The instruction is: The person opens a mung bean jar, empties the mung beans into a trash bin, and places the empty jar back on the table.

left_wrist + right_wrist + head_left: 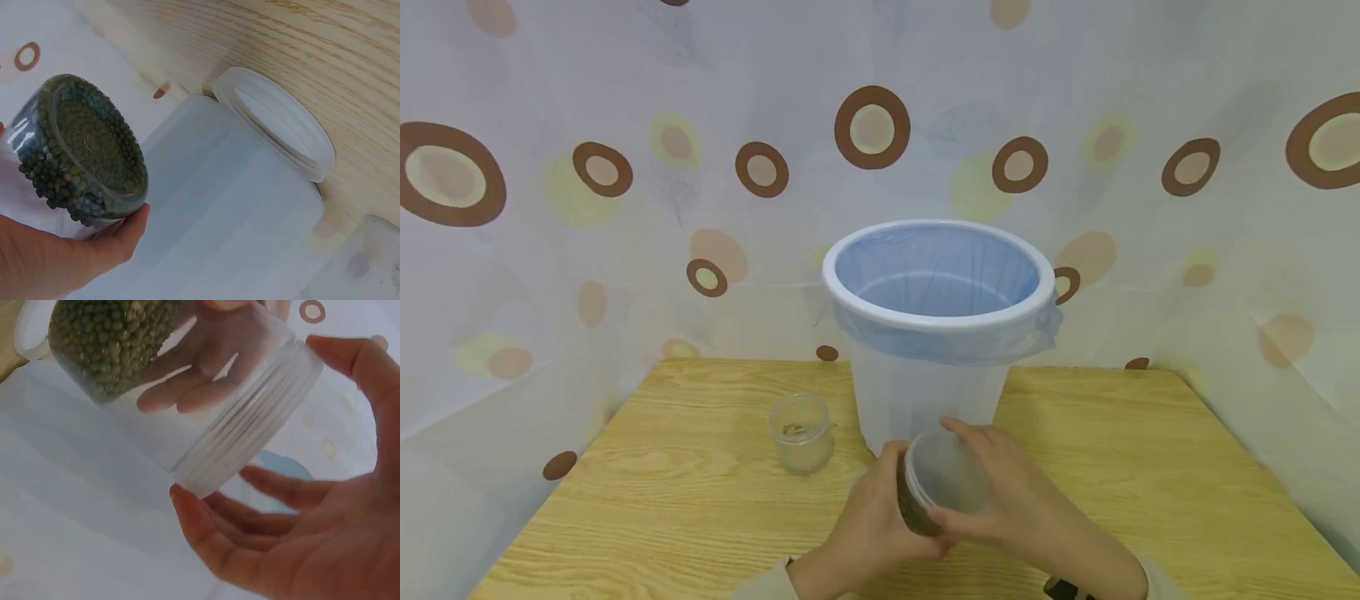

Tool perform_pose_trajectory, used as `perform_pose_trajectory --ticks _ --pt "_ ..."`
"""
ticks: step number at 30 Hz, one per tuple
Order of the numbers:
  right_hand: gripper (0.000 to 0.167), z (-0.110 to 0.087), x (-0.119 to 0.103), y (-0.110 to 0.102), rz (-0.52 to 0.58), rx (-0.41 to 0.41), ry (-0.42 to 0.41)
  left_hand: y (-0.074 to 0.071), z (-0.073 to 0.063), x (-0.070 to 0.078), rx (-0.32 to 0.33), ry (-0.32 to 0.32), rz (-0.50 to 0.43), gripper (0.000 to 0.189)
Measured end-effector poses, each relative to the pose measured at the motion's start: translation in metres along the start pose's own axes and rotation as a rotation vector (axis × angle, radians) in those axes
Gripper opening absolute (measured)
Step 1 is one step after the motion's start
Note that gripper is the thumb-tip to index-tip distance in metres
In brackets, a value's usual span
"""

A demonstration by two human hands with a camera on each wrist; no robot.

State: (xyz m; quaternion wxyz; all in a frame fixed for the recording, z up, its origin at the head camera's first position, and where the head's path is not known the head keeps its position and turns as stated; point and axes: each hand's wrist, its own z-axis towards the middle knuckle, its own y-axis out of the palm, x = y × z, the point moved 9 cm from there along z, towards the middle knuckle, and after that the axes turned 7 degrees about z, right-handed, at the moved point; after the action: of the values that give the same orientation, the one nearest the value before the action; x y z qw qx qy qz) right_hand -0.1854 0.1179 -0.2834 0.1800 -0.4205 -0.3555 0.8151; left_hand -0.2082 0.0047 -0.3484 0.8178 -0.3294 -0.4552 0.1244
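Note:
My left hand [876, 517] grips a clear jar [87, 150] partly filled with green mung beans [112, 337], tilted in front of the bin. The jar's frosted screw lid [253, 422] sits on its mouth, and my right hand [1018, 483] holds that lid by the rim, thumb and fingertips on opposite sides. Through the clear wall in the right wrist view, the left fingers show around the jar. To the left stands a second clear jar [801, 454] without a lid, a few small bits inside. A loose translucent lid [275, 122] leans beside the bin's base.
A white bin [925, 392] with a blue liner [940, 250] folded over its rim stands at the back middle of the wooden table [700, 500]. Patterned sheeting [737, 100] hangs behind and at both sides. Something black [1063, 588] shows by the right wrist.

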Motion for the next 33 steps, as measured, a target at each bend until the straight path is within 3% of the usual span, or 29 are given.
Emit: perform_pose_trajectory --ticks 4,7,9,14,17,23,27,33 --pt "0.071 0.000 -0.006 -0.002 0.032 -0.046 -0.131 0.001 0.000 -0.003 -0.032 -0.028 -0.044 0.083" --pt "0.070 0.001 -0.007 0.000 0.054 -0.075 -0.135 0.001 0.000 -0.004 -0.028 -0.034 -0.046 0.084" --pt "0.069 0.002 -0.004 0.003 0.045 -0.087 -0.061 0.002 0.000 -0.003 -0.021 -0.031 -0.038 0.084" --pt "0.077 0.002 0.010 0.010 -0.077 -0.097 0.241 0.005 -0.001 0.000 -0.007 -0.017 0.021 0.085" --pt "0.083 0.001 0.015 0.013 -0.149 -0.111 0.329 0.007 -0.001 0.001 -0.006 -0.018 0.067 0.085" --pt "0.081 0.004 0.013 0.015 -0.189 -0.145 0.243 0.009 -0.003 -0.001 -0.034 -0.052 0.083 0.086" --pt "0.081 0.006 0.011 0.016 -0.150 -0.179 0.171 0.009 -0.004 -0.005 -0.054 -0.081 0.060 0.087" --pt "0.082 0.010 0.010 0.012 -0.056 -0.237 0.076 0.007 -0.005 -0.006 -0.076 -0.075 0.016 0.086"
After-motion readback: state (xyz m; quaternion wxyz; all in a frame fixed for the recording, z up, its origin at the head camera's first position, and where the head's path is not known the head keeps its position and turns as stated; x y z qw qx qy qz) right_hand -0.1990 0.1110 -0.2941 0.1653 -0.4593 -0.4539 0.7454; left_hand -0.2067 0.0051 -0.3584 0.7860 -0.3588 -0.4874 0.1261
